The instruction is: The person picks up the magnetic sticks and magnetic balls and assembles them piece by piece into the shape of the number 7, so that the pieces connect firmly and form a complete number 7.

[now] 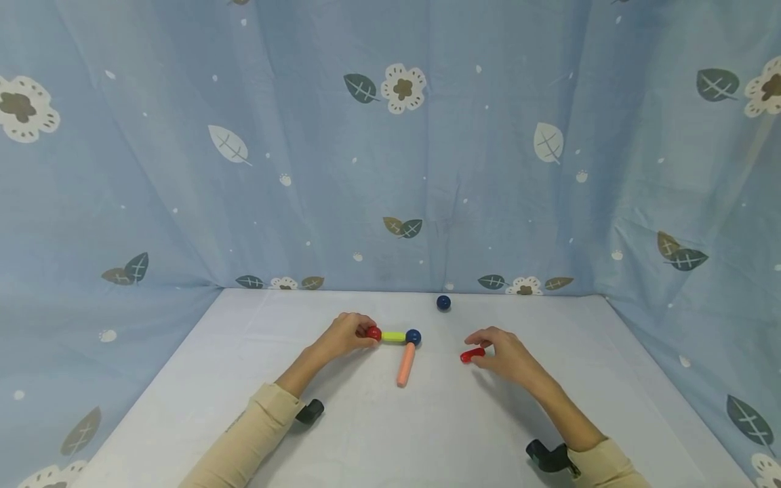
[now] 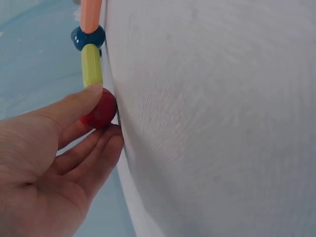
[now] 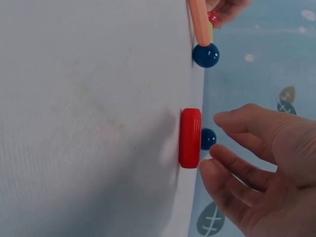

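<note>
Between thumb and fingers my left hand (image 1: 344, 337) pinches a red ball (image 2: 102, 109). From that ball a yellow-green rod (image 1: 393, 336) runs to a dark blue ball (image 1: 413, 337). An orange rod (image 1: 405, 366) joins the same blue ball and points toward the front of the table. My right hand (image 1: 506, 352) hovers beside a short red rod (image 3: 190, 138) that lies on the white surface. In the right wrist view its thumb and fingers are spread, with a gap between them and the red rod.
A separate dark blue ball (image 1: 443, 303) rests near the back edge of the white table (image 1: 342, 434). Behind the table hangs a blue curtain (image 1: 488, 203) with leaf and flower prints. Black wrist mounts (image 1: 310, 411) stick out near both sleeves.
</note>
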`<state>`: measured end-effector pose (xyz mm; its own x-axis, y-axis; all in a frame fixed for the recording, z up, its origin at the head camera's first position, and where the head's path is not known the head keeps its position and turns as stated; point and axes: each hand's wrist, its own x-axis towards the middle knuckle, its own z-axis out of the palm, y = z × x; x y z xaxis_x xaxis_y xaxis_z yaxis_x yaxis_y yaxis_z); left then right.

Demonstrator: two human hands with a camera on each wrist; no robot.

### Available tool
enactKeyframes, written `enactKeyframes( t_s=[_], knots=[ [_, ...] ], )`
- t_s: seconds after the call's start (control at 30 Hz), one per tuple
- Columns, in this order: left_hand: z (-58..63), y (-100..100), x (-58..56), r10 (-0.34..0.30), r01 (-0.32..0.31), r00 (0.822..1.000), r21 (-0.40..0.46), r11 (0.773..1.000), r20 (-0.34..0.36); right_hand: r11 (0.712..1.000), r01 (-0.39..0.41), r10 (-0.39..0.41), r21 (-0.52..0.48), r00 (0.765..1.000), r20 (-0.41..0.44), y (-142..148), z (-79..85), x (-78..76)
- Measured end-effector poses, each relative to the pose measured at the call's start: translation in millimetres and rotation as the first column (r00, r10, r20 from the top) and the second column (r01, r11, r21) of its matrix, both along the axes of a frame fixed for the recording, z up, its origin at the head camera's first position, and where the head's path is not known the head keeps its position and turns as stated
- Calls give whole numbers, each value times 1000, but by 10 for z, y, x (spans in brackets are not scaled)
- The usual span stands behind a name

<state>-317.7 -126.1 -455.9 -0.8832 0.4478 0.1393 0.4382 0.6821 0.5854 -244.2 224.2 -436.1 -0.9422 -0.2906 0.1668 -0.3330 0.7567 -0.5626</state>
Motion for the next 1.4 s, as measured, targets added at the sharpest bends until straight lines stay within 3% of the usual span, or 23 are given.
enactKeyframes(
  t_s=[0.5,0.67,0.87,1.0,1.17,1.4],
  knots=[
    [22,-6,52,-8,7,1000,-30,1000,-26,999,18,-19,46,1000,11,29,-65,-36],
    [45,-23,104,7,-13,995,-59,998,-104,998,12,-12,58,1000,8,43,-91,-40],
    [120,-32,169,13,-27,974,-59,998,-228,998,0,0,67,1000,1,43,-87,-48],
    [176,-25,195,18,-33,966,-53,998,-257,997,11,-10,72,1000,-10,33,-67,-60],
    [240,22,241,-3,-7,969,-39,999,-245,997,17,-16,79,1000,-20,22,-55,-85],
    [259,115,323,-91,95,988,22,995,-124,997,11,-11,74,1000,2,-30,-50,-97]
  ],
)
